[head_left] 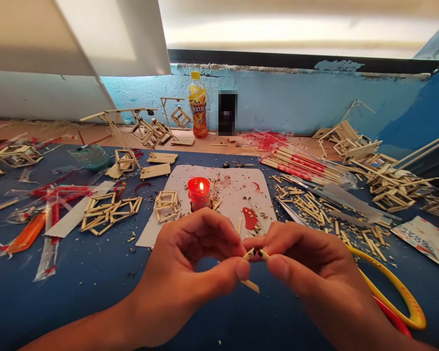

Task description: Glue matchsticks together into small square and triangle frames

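Pinched between thumb and fingers of my left hand (197, 268) is a short wooden stick (249, 254) with a charred tip. Another stick piece (250, 285) sticks out below that thumb; whether the two are joined, I cannot tell. My right hand (310, 268) grips a second short wooden stick (264, 255), its black end facing the first one almost tip to tip. Just beyond my hands a lit red candle (199, 196) stands on a white sheet (227, 178) strewn with charred bits and a red wax spot (250, 218).
Yellow-handled scissors (398, 273) lie by my right forearm, near many cut sticks (310, 204). Bundled red-tipped sticks (300, 163) lie behind. Stick frames (109, 209) and plastic wrappers (51, 243) cover the left. A drink bottle (198, 107) stands against the wall; stick structures (380, 180) pile up right.
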The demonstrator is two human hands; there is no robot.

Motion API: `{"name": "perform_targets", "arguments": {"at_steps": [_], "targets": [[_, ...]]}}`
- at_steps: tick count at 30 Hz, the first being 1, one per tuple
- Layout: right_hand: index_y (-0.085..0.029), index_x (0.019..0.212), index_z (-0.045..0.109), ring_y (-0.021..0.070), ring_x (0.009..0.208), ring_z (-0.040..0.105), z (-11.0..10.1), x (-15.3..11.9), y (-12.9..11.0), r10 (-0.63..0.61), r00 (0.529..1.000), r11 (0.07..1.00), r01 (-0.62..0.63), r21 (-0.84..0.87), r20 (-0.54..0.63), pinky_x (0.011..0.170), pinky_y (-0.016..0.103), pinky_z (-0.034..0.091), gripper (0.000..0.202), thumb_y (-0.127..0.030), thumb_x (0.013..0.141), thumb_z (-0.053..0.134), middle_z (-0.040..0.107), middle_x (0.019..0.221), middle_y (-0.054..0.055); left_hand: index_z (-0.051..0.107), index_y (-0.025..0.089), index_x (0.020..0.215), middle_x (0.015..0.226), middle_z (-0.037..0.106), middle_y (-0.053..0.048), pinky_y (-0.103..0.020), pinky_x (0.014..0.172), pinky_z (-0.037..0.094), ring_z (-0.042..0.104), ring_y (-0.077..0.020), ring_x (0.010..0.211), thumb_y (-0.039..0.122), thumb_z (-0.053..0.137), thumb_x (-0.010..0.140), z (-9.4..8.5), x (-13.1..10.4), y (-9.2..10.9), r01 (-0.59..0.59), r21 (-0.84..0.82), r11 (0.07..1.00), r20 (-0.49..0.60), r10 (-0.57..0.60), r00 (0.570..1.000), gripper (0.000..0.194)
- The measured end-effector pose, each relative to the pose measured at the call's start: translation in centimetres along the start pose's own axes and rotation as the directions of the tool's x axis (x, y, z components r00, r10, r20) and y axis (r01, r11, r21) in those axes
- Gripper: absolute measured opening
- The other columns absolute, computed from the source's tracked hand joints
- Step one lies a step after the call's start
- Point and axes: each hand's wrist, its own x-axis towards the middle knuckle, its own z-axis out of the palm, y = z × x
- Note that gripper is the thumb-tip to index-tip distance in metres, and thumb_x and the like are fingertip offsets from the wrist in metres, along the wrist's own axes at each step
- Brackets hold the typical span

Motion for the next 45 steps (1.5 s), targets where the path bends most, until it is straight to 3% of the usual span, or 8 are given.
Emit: {"name": "perform_targets", "arguments": {"at_steps": [7,14,20,24,28,35,45], "targets": [[-0.034,0.092,0.085,0.0096,0.092,0.081,-0.1,-0.1,0.0,0.005,1.0,0.999,-0.005,-0.053,-0.004,0.083,0.012,0.062,0.012,-0.022,0.093,0.081,0.087,0.101,-0.004,0.077,0.021,0.084,0.076,0.077,0.008,-0.013,0.071,0.062,0.072,-0.0086,0.072,-0.007,0.091,0.066,0.2,-0.1,0.2,0.004,0.022,1.0,-0.018,-0.003,1.0,0.037],[-0.034,0.09,0.084,0.0115,0.092,0.08,-0.1,-0.2,-0.3,0.107,0.994,0.993,-0.108,-0.043,-0.023,0.082,0.016,0.062,0.007,-0.028,0.092,0.083,0.087,0.1,-0.004,0.077,0.022,0.084,0.078,0.077,0.007,-0.015,0.07,0.063,0.073,-0.0096,0.072,-0.006,0.09,0.068,0.3,0.0,0.1,-0.005,0.09,0.996,-0.047,0.009,0.999,0.035],[-0.033,0.088,0.082,0.0138,0.097,0.079,-0.2,-0.3,-0.3,0.12,0.992,0.988,-0.123,-0.098,-0.028,0.086,0.019,0.062,0.005,-0.032,0.092,0.082,0.085,0.103,-0.003,0.078,0.024,0.083,0.083,0.08,0.006,-0.021,0.077,0.066,0.078,-0.0135,0.079,0.0,0.084,0.08,0.1,-0.1,0.0,-0.059,0.166,0.984,-0.014,0.062,0.998,0.025],[-0.034,0.091,0.081,0.0106,0.086,0.077,-0.1,-0.4,-0.6,0.068,0.996,0.972,-0.078,-0.221,-0.05,0.079,0.015,0.06,0.003,-0.031,0.093,0.081,0.083,0.093,-0.005,0.08,0.027,0.086,0.083,0.082,0.008,-0.014,0.073,0.063,0.079,-0.009,0.076,-0.003,0.082,0.081,0.2,-0.1,0.0,-0.099,0.148,0.984,0.006,0.099,0.995,0.03],[-0.034,0.093,0.079,0.0075,0.076,0.075,0.0,-0.5,-0.6,-0.01,0.997,0.966,-0.01,-0.257,-0.079,0.071,0.011,0.06,0.009,-0.025,0.093,0.081,0.081,0.088,-0.006,0.083,0.027,0.087,0.082,0.082,0.007,-0.014,0.072,0.064,0.08,-0.0097,0.074,0.003,0.085,0.083,0.3,-0.1,0.0,-0.099,0.147,0.984,-0.001,0.101,0.995,0.024],[-0.032,0.088,0.08,0.0059,0.07,0.074,0.2,-0.1,-0.7,-0.022,0.995,0.965,-0.005,-0.264,-0.101,0.066,0.006,0.058,0.011,-0.021,0.09,0.082,0.081,0.077,-0.007,0.085,0.029,0.087,0.082,0.083,0.007,-0.015,0.072,0.065,0.079,-0.0099,0.074,0.003,0.084,0.083,0.4,-0.1,-0.2,-0.114,0.157,0.981,0.001,0.115,0.993,0.026],[-0.032,0.086,0.081,0.005,0.072,0.077,0.3,-0.1,-1.0,-0.017,0.995,0.963,-0.011,-0.268,-0.103,0.066,0.003,0.057,0.016,-0.016,0.088,0.082,0.083,0.079,-0.008,0.087,0.029,0.086,0.081,0.083,0.006,-0.014,0.071,0.065,0.078,-0.0099,0.074,0.0,0.083,0.081,0.6,-0.2,-0.1,-0.144,0.217,0.966,-0.025,0.152,0.988,0.03]]}}
